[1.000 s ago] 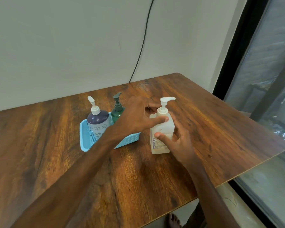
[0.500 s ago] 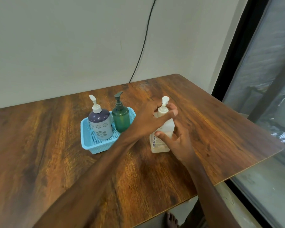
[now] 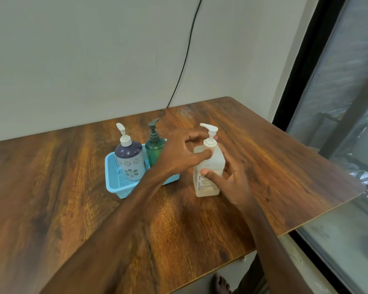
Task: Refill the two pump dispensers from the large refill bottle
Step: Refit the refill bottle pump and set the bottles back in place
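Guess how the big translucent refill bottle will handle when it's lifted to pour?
The refill bottle looks like semi-rigid plastic, so it may flex a little under a squeeze. Liquid seems to fill only its lower part, so it is probably light. Tall on a narrow base, it could tip if pushed high; the right hand steadies it.

Three pump bottles are standing in view: one large translucent refill bottle [image 3: 208, 168] with a white pump, one purple dispenser [image 3: 129, 160] with a white pump and flower pattern, one green dispenser [image 3: 155, 147] with a dark pump. Two of the three are sitting in one blue perforated basket [image 3: 115, 183]; one is standing on the counter [image 3: 51, 209] just beside it. One counter. Two hands are showing: left hand [image 3: 179, 151], right hand [image 3: 232, 183]. One black cable [image 3: 185, 60] is hanging down the wall. One bare foot [image 3: 220, 285] is showing below the counter edge.
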Motion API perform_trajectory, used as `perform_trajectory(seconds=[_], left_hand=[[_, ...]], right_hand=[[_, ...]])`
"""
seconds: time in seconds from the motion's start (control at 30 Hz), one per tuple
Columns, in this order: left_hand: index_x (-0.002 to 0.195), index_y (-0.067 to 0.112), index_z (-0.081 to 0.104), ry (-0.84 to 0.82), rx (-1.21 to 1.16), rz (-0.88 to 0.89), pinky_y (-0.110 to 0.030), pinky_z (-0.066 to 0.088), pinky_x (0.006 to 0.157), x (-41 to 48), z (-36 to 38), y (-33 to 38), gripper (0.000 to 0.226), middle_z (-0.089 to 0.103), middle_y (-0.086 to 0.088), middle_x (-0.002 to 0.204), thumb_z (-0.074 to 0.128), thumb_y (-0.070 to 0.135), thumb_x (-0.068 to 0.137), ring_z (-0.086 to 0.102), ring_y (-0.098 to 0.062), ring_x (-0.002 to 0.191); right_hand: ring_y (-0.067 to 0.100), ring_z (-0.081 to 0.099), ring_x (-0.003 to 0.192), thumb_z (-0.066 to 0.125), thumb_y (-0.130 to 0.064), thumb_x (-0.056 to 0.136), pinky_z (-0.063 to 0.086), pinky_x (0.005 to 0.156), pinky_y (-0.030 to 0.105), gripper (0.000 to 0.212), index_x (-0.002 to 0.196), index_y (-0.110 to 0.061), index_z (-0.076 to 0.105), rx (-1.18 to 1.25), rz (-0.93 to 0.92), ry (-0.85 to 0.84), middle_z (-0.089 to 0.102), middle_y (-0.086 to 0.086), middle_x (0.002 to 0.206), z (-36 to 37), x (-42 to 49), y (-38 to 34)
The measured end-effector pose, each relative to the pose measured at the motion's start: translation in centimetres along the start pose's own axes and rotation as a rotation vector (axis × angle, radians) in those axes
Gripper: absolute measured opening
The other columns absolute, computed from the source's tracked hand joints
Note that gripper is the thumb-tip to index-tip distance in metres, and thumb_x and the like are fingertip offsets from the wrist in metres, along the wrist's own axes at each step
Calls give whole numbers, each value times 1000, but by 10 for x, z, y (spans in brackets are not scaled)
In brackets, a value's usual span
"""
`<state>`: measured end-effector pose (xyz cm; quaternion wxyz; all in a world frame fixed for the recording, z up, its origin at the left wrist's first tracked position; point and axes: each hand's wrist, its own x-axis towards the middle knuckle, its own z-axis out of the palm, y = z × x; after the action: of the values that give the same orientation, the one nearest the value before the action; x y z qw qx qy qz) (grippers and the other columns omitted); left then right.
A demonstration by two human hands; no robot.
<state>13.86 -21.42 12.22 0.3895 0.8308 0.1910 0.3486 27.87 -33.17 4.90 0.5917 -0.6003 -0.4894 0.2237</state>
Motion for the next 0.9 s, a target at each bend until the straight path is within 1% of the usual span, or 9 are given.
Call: perform_trajectory(seconds=[0.13,0.27,0.33,0.4,0.5,0.63,0.7,0.8,0.9], left_hand=[[119,14,75,-39,-110,-24,-33,62,94,-1,11,-3,35,80,3,116,66,7,86,74,-8,113],[117,19,73,74,-8,-26,-29,62,91,-5,20,-1,38,78,11,110,86,32,84,73,-2,103],[108,24,73,238,47,-27,-14,57,75,-8,24,-1,41,77,14,98,93,40,76,71,2,91],[102,25,74,274,23,-17,-12,54,66,-8,24,-2,36,76,13,90,95,36,75,70,3,82],[115,22,78,98,45,12,-27,63,79,-1,9,-3,34,78,12,106,89,28,84,74,-2,95],[136,17,69,-241,-23,-24,-22,57,99,6,-9,-6,36,70,11,136,70,11,100,66,-1,123],[144,22,61,-317,-29,-66,-28,57,104,6,-8,-9,43,65,11,143,68,17,102,63,-4,129],[142,29,58,-135,86,-89,-34,59,100,-2,6,-13,65,67,12,134,80,52,85,65,-8,121],[120,25,69,151,108,-32,-17,56,79,-8,20,-12,57,74,13,110,91,52,75,69,-5,100]], right_hand=[[4,66,121,80,-34,83,59,96,33,76,151,-24,47,10,1,6,66,-20,135,0,-3,-1],[-8,65,115,79,-20,87,55,88,15,63,142,-31,52,14,-5,-8,66,-35,124,2,-2,-2],[-5,67,114,80,-16,87,56,89,17,61,141,-29,54,24,3,2,70,-26,124,2,-2,0],[6,70,115,80,-14,88,58,90,22,64,145,-18,53,33,-2,18,72,-8,128,1,-2,2],[6,69,116,80,-15,87,58,88,20,67,147,-15,52,47,-16,17,70,-7,132,1,0,2],[4,69,116,81,-26,83,60,91,26,69,146,-22,53,26,-1,12,70,-16,130,1,1,2],[6,68,119,81,-27,84,60,95,30,69,147,-23,52,6,-5,15,69,-14,133,1,1,0],[5,66,121,80,-26,84,58,97,29,68,146,-22,52,-2,-19,12,68,-15,134,1,0,0],[2,67,118,82,-24,84,58,94,25,67,145,-20,54,31,2,16,70,-17,129,1,-1,1]])
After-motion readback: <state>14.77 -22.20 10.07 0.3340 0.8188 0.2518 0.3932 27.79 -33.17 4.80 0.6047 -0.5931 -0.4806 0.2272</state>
